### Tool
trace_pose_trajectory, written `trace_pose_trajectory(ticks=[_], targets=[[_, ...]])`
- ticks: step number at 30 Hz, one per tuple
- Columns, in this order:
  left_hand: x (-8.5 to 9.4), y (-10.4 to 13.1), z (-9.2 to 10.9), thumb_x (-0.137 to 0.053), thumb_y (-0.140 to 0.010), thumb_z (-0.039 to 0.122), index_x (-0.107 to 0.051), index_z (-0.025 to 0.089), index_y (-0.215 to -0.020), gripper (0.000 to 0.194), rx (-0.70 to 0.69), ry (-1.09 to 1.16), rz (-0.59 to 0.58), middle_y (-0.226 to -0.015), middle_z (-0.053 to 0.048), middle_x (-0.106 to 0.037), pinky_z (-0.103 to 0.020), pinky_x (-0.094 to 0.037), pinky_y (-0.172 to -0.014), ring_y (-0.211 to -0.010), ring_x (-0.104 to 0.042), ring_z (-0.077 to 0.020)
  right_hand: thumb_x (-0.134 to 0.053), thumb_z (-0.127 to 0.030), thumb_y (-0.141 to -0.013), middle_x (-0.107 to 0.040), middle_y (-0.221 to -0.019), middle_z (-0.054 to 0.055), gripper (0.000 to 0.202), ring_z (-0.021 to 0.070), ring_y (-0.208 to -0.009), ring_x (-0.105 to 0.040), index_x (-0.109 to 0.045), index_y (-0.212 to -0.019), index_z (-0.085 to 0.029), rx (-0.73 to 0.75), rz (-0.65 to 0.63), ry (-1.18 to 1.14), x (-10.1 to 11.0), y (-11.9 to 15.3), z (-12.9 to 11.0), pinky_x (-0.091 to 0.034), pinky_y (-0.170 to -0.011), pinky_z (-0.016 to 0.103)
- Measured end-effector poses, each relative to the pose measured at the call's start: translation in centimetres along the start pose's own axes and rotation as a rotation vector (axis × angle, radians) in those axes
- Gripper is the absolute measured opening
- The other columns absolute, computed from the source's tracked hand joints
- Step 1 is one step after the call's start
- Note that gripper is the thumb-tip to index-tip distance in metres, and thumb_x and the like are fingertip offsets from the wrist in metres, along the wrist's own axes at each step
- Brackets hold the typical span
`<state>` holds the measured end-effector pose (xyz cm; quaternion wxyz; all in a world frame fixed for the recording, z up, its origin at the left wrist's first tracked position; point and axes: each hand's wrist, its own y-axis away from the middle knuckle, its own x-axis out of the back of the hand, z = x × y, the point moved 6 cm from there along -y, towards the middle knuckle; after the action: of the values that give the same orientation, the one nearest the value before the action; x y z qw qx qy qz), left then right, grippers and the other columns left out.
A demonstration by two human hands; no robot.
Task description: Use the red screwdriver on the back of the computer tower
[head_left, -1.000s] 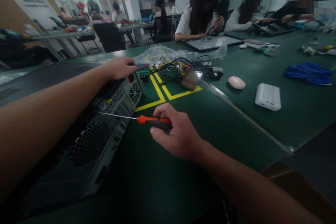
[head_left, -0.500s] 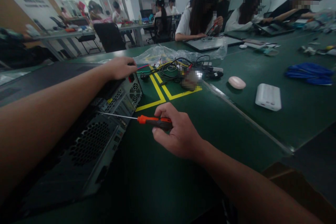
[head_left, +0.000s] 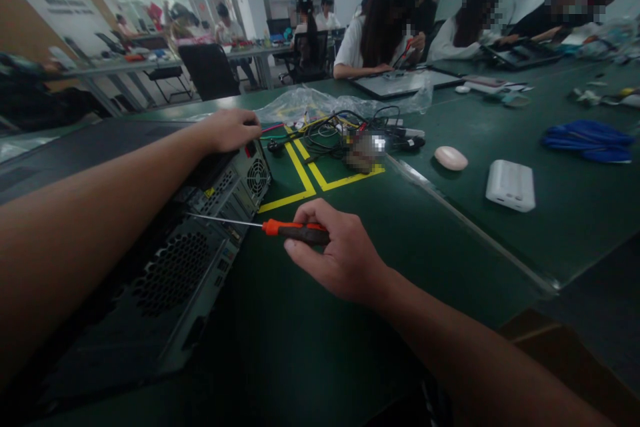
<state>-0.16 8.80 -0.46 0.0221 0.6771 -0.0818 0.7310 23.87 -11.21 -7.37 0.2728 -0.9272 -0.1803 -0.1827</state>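
Observation:
A black and grey computer case (head_left: 173,273) lies at the left, its vented back panel turned towards me. My left hand (head_left: 233,130) holds the case at its far top corner, fingers curled over the edge and partly hidden. In my right hand (head_left: 340,247) is a screwdriver (head_left: 295,230) with an orange and black handle, its fingers wrapped round the grip. The thin metal shaft points left, and its tip reaches the back panel near the upper edge of the round-holed vent. Whether the tip sits in a screw cannot be made out.
Tangled cables (head_left: 325,137) and clear plastic wrap (head_left: 300,101) lie beyond the case, near yellow tape (head_left: 290,201) on the green table. Towards the right are a pink oval object (head_left: 451,158), a white box-shaped device (head_left: 510,185) and a blue bundle (head_left: 590,140). Co-workers sit across the table.
The fingers and thumb of my right hand have shifted slightly on the screwdriver handle. My left hand and the computer case stay put.

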Motion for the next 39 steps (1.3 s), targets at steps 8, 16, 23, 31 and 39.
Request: trace_pose_trajectory(ticks=[8, 16, 23, 31, 39], targets=[[0.1, 0.2, 0.4, -0.052, -0.092, 0.050, -0.087, 0.019, -0.136, 0.064, -0.015, -0.023, -0.032, -0.129, -0.018, -0.085, -0.050, -0.058, -0.109, -0.119, -0.078, -0.0405, -0.073, -0.042, -0.104, -0.066, -0.083, -0.002, 0.021, 0.0155, -0.073, -0.055, -0.071, -0.097, -0.022, 0.019, 0.011, 0.031, 0.3, -0.2, 0.1, -0.038, -0.071, 0.032], [-0.1, -0.1, 0.1, -0.051, -0.093, 0.050, -0.088, 0.021, -0.134, 0.062, -0.017, -0.033, -0.026, -0.128, -0.017, -0.086, -0.049, -0.059, -0.106, -0.118, -0.077, -0.0391, -0.073, -0.051, -0.103, -0.060, -0.078, -0.006, 0.028, 0.0142, -0.066, -0.050, -0.066, -0.108, -0.025, -0.073, -0.071, -0.006, -0.5, 0.1, 0.5, -0.035, -0.071, 0.031], [-0.2, -0.2, -0.1, -0.052, -0.093, 0.052, -0.089, 0.022, -0.131, 0.061, 0.000, -0.013, 0.002, -0.128, -0.016, -0.086, -0.045, -0.058, -0.106, -0.119, -0.077, -0.0376, -0.071, -0.037, -0.095, -0.056, -0.078, -0.007, 0.021, 0.0137, -0.065, -0.047, -0.056, -0.106, -0.027, -0.055, -0.094, 0.017, -0.7, 0.1, 0.7, -0.033, -0.070, 0.031], [-0.1, -0.2, -0.1, -0.055, -0.092, 0.049, -0.089, 0.024, -0.131, 0.058, -0.004, 0.001, -0.011, -0.118, -0.016, -0.086, -0.051, -0.059, -0.106, -0.114, -0.078, -0.0388, -0.071, -0.038, -0.102, -0.060, -0.081, -0.005, 0.017, 0.0139, -0.066, -0.049, -0.064, -0.108, -0.024, -0.081, -0.146, 0.084, -0.6, -0.1, 0.8, -0.034, -0.072, 0.032], [-0.3, -0.3, -0.2, -0.054, -0.092, 0.049, -0.088, 0.022, -0.133, 0.060, -0.017, -0.006, -0.015, -0.125, -0.017, -0.086, -0.051, -0.059, -0.107, -0.117, -0.078, -0.0406, -0.068, -0.046, -0.114, -0.077, -0.097, 0.003, 0.029, 0.0198, -0.079, -0.062, -0.072, -0.132, -0.024, -0.151, -0.480, 0.344, -2.7, 0.4, 1.0, -0.032, -0.071, 0.031]])
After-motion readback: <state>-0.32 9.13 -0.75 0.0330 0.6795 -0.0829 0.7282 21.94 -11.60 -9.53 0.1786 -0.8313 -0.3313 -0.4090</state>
